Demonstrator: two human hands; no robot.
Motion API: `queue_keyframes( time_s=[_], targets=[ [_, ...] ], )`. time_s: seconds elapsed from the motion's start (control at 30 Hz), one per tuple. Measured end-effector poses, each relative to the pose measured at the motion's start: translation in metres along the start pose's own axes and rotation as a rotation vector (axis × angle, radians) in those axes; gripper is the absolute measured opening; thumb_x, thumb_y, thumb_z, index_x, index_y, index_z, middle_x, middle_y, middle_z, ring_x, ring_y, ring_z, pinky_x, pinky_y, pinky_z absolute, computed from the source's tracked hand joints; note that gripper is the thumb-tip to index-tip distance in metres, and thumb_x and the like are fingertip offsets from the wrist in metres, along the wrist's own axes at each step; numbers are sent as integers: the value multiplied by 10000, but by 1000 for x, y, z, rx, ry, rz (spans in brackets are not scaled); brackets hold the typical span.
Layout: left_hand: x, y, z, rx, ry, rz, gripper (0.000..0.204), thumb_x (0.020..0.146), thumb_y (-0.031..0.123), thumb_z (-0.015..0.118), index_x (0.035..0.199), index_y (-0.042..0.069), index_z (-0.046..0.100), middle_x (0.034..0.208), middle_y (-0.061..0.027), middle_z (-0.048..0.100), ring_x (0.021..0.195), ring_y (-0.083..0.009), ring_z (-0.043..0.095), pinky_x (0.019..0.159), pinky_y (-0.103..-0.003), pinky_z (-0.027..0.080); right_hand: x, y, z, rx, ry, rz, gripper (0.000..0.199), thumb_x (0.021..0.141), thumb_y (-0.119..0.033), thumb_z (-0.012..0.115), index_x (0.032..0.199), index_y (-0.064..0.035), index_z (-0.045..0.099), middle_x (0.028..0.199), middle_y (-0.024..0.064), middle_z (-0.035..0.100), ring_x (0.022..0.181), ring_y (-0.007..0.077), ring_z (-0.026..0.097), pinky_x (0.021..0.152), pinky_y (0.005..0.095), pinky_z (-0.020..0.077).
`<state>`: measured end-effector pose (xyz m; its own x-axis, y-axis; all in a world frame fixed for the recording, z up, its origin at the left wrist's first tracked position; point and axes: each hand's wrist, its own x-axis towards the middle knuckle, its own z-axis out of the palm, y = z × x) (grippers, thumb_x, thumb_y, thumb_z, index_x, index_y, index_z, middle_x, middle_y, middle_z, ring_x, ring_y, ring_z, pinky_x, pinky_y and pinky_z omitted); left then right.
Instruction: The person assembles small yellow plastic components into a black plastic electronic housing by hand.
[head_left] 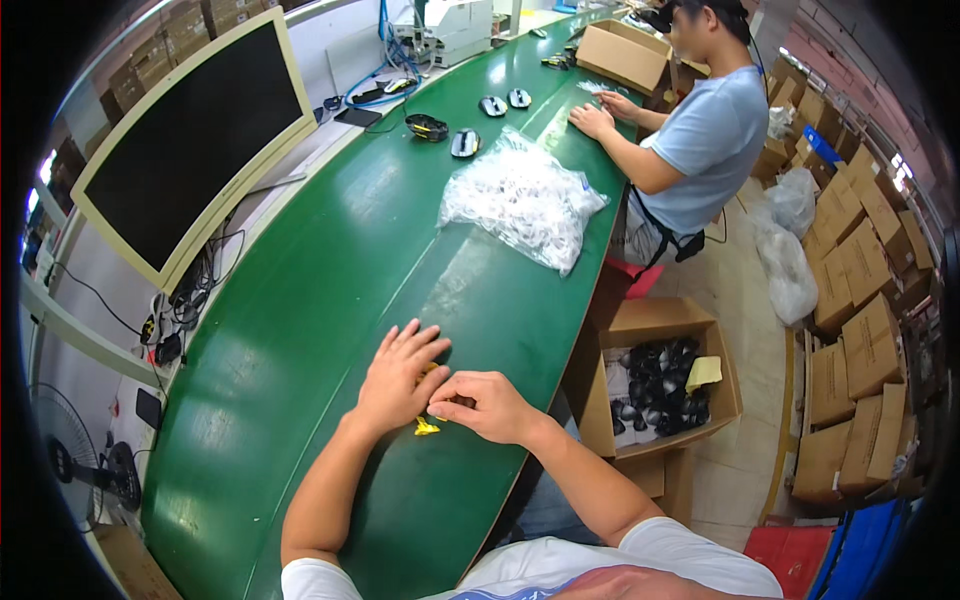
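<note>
My left hand [398, 378] lies over the green table with its fingers stretched out and slightly apart. Its thumb reaches toward my right hand [484, 405], whose thumb and forefinger are pinched together. What the pinch holds is too small and hidden to name. Just below the fingertips, small bright yellow pieces [427, 428] rest on the tabletop. A bit of yellow also shows under my left thumb, mostly covered by the hands.
Farther along the green table [300, 320] lies a clear bag of white parts [525, 200]. Beyond it are computer mice [466, 143] and a seated co-worker [700, 120]. A monitor [200, 145] stands left. An open carton [660, 385] of black parts sits right of the table.
</note>
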<state>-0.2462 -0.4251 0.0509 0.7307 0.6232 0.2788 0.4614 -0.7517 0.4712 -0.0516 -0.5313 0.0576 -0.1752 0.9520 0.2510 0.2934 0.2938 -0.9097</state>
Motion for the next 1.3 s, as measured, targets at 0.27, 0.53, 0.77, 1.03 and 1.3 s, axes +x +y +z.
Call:
queue_keyframes(
  time_s=[0.27,0.53,0.77,1.03,1.3],
  targets=[
    [-1,-8,-10,-137,34,113,236,1054,185,654,1229,78,770,1365,-135,723,1404,-371,604,1233,-518,424,5,5,-1,-7,14,25,199,1025,-183,784,1171,-48,786,1022,71,730,832,175,683,770,327,556],
    [-10,-1,-17,-367,-19,48,342,1088,212,585,1327,12,725,1445,-197,681,1428,-408,581,1239,-495,414,-5,5,-3,25,107,-4,226,1033,-235,788,1160,-49,782,971,51,719,810,146,656,756,319,542],
    [-22,8,-35,-235,-255,29,941,921,485,826,1673,75,436,1743,-255,339,1637,-434,309,1351,-574,214,-13,2,-4,43,2,9,237,1046,-256,766,1148,-45,725,907,51,731,795,134,646,734,326,527],
    [-25,12,-20,39,-74,252,463,941,325,841,1297,56,717,1467,-166,605,1418,-390,552,1268,-576,369,-11,21,8,341,170,18,193,1076,-215,737,1150,-41,696,896,3,696,821,60,600,728,270,500],
    [-27,-2,-9,-71,-3,276,177,966,156,777,1069,40,692,1210,-141,682,1185,-378,615,1049,-489,506,-9,16,8,247,138,107,177,1058,-212,763,1111,-51,711,865,-56,658,770,22,568,697,240,490]
  ],
)
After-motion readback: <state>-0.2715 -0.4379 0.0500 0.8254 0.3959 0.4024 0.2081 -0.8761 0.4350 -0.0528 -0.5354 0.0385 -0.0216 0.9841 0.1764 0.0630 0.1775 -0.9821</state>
